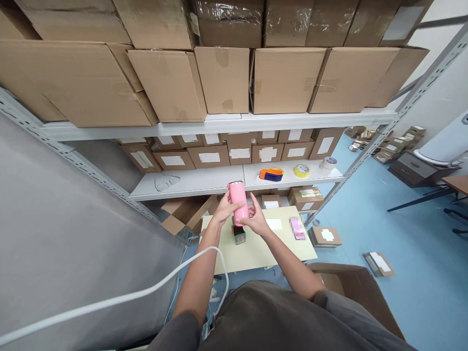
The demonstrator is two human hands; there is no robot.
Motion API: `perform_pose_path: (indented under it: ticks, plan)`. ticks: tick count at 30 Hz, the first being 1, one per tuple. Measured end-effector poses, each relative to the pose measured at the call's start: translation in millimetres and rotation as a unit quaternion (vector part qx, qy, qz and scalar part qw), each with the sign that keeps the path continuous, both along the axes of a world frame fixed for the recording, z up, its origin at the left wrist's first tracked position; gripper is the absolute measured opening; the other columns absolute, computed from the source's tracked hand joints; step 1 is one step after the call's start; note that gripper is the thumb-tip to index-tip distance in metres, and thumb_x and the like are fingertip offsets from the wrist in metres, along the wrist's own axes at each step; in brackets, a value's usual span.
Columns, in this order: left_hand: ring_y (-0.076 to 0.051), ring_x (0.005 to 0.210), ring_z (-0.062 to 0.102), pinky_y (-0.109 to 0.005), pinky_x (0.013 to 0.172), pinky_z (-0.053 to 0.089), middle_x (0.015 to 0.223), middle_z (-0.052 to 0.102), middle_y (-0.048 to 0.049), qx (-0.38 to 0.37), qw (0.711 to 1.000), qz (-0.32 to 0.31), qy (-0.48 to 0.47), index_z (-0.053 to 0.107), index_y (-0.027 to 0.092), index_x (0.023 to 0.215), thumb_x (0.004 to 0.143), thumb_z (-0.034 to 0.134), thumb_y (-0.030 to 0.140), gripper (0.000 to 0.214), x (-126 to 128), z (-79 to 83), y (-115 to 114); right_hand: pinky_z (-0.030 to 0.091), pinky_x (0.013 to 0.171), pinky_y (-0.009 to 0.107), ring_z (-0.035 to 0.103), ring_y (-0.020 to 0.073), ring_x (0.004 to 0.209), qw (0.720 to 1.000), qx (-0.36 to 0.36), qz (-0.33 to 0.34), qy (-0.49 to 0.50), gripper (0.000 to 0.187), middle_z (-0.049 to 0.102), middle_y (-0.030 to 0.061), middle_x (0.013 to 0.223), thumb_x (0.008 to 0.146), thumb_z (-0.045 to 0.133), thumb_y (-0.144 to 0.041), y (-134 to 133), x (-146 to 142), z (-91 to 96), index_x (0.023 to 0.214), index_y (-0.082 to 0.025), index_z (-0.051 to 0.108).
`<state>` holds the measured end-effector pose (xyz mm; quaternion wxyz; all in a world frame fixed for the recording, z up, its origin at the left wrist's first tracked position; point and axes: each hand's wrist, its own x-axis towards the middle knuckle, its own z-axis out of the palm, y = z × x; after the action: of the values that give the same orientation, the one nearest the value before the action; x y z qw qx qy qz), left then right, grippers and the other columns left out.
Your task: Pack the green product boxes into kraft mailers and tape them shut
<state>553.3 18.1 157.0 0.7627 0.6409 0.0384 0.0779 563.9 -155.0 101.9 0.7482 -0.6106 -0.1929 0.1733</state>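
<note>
"What step you on?"
"Handling the pink tumbler (237, 191), I'd say, above the table (263, 256). My left hand (224, 209) is wrapped round it, my right hand (257, 220) half-curled on its lower end. Next move probably needs a steady grip."
"Green box (240, 239)?"
"Below, looks open, too dark inside to tell."
</note>
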Motion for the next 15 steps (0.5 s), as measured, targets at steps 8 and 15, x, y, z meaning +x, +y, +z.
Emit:
perform_pose_path:
  ticks: [8, 15]
  plan:
    - [-0.032, 0.132, 0.067, -0.048, 0.112, 0.055, 0.155, 0.062, -0.0178, 0.001, 1.0, 0.003, 0.026, 0.05, 0.027, 0.161, 0.067, 0.099, 0.045, 0.107, 0.2, -19.6, 14.1, 0.063, 0.092, 0.047, 0.073, 0.0262, 0.103, 0.999, -0.023, 0.033, 0.018, 0.137, 0.066, 0.0101, 0.134, 0.066, 0.094, -0.032, -2.1, 3.3, -18.3, 0.175, -0.037, 0.011]
    - [-0.035, 0.135, 0.065, -0.05, 0.117, 0.052, 0.145, 0.07, -0.0165, 0.063, 0.997, -0.025, 0.048, 0.073, 0.018, 0.136, 0.055, 0.102, 0.033, 0.087, 8.3, -29.4, 39.0, 0.06, 0.099, 0.048, 0.07, 0.0285, 0.116, 0.993, -0.08, 0.083, 0.015, 0.14, 0.062, 0.0104, 0.143, 0.061, 0.095, -0.029, -5.7, 5.9, -61.5, 0.175, -0.037, 0.014]
